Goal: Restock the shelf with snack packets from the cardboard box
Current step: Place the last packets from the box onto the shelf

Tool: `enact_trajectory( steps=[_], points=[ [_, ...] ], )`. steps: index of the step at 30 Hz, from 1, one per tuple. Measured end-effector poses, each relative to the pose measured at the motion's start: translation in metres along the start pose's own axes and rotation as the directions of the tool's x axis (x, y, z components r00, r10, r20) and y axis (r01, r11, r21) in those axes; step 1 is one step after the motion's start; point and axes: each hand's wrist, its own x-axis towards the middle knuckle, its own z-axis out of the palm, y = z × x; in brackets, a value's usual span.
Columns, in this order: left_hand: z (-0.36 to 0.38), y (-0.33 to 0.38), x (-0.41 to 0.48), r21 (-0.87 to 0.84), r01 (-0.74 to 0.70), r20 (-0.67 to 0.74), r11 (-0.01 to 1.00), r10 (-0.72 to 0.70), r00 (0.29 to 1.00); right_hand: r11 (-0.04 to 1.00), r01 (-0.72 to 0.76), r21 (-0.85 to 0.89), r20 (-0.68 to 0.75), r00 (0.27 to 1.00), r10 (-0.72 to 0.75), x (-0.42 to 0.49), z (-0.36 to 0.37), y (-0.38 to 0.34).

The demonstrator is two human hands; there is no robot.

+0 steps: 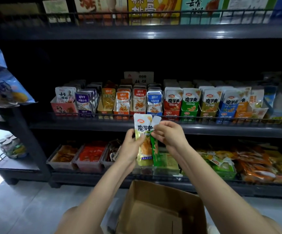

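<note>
My left hand (131, 146) grips a yellow-green snack packet (143, 132) upright in front of the middle shelf (86, 126). Beside it, my right hand (168, 134) pinches a green snack packet (155, 149) that is turned edge-on and touches the first one. Both packets hang just below the shelf's wire rail. The open cardboard box (157, 210) stands on the floor between my forearms; the part of its inside that shows holds no packets.
Display cartons of snack packets (190, 102) stand in rows on the middle shelf. The bottom shelf holds trays (89, 156) and loose packets (255, 164). Boxes fill the top shelf (153, 10). Hanging bags (3, 86) and a side rack with jars (11, 146) are at left.
</note>
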Motion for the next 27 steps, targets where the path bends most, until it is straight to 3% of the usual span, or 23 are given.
enact_trajectory(
  steps=[5, 12, 16, 19, 22, 27],
  points=[
    [-0.002, 0.004, 0.006, -0.072, 0.017, 0.071, 0.997, -0.012, 0.997, 0.996, -0.028, 0.088, -0.015, 0.999, 0.029, 0.005, 0.011, -0.002],
    [-0.012, 0.005, 0.010, -0.092, 0.016, 0.040, 0.996, -0.012, 0.999, 0.996, -0.046, 0.083, 0.111, 0.993, 0.036, 0.002, 0.009, -0.009],
    [-0.017, 0.012, 0.013, -0.068, 0.034, 0.014, 0.997, -0.033, 0.999, 0.946, 0.172, -0.275, -0.001, 0.984, -0.180, 0.004, -0.004, -0.005],
    [-0.018, 0.018, 0.015, -0.067, 0.058, 0.054, 0.996, -0.054, 0.997, 0.883, 0.197, -0.425, 0.074, 0.980, -0.183, 0.006, -0.012, -0.005],
    [-0.013, 0.023, 0.017, -0.050, 0.056, 0.105, 0.997, -0.051, 0.993, 0.923, 0.151, -0.353, 0.150, 0.983, -0.103, 0.006, -0.015, -0.010],
    [0.003, 0.026, 0.024, -0.014, 0.054, 0.150, 0.998, -0.051, 0.987, 0.951, 0.115, -0.286, 0.115, 0.990, -0.085, 0.012, -0.036, -0.017]
  ],
)
